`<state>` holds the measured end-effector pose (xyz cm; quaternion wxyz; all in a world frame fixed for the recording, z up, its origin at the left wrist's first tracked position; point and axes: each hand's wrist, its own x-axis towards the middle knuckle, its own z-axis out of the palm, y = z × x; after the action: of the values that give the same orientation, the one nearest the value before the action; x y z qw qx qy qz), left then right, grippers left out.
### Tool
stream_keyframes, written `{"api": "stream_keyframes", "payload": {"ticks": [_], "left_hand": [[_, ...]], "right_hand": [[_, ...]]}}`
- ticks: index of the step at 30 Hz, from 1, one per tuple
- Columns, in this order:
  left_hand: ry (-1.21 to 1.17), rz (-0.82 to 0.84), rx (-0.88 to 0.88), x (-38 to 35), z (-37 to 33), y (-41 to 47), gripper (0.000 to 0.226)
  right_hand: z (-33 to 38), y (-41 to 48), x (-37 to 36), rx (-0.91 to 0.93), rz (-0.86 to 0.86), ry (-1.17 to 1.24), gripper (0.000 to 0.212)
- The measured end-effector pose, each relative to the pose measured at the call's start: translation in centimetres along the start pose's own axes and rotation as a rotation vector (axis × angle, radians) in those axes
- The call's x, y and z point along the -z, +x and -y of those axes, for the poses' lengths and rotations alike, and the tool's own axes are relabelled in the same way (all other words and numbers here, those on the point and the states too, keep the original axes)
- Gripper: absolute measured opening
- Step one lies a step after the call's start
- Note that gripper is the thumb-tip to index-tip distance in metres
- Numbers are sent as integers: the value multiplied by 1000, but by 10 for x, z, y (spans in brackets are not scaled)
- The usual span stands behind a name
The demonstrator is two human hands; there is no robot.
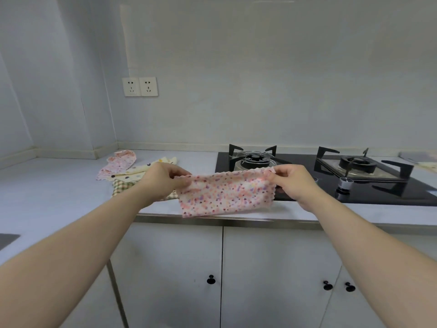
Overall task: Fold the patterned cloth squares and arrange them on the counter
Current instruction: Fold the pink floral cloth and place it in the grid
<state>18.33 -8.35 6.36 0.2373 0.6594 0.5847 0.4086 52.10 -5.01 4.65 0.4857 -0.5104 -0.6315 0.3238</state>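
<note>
A pink cloth with small coloured dots (224, 194) hangs stretched between both hands above the counter's front edge, folded into a wide rectangle. My left hand (163, 179) pinches its upper left corner. My right hand (292, 183) pinches its upper right corner. Behind my left hand lies a loose pile of other cloths on the counter (54, 185): a second pink dotted cloth (118, 163), a cream cloth with dark dots (139, 172) and a green checked cloth (121, 187), partly hidden by my hand.
A black gas hob (307, 188) with two burners fills the counter's right half, with a small knob (344, 183) near its front. Two wall sockets (140, 86) sit above the cloth pile. White cabinet doors with black knobs are below. A sink corner (7, 240) shows at far left.
</note>
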Motion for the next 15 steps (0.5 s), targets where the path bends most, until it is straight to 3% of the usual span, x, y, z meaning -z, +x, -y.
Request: {"api": "stream_keyframes", "payload": {"ticks": [10, 15], "left_hand": [[20, 169, -51, 29, -31, -32, 11], [260, 196, -42, 16, -35, -17, 7]], "right_hand": [[53, -32, 57, -83, 287, -80, 29], [49, -24, 50, -257, 371, -174, 25]]}}
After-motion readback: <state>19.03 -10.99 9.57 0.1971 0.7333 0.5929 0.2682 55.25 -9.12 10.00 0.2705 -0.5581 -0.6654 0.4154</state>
